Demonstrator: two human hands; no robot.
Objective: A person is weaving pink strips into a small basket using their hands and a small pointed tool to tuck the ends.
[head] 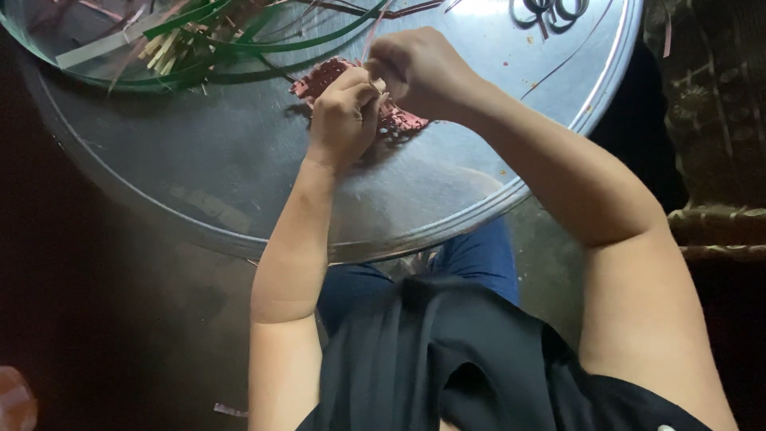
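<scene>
Nearest the camera, a dark garment [479, 367] and blue trousers [479, 259] are seen below the rim of a large round metal tray [239, 175]. Above the tray, the left hand [345, 116] and right hand [419, 72] are held close together, both clenched on a small red woven piece [327, 76], apparently so that its strips can be steadied and worked. Its open lattice looks flat and partly hidden. Farther off, green strips [239, 40] lie heaped.
</scene>
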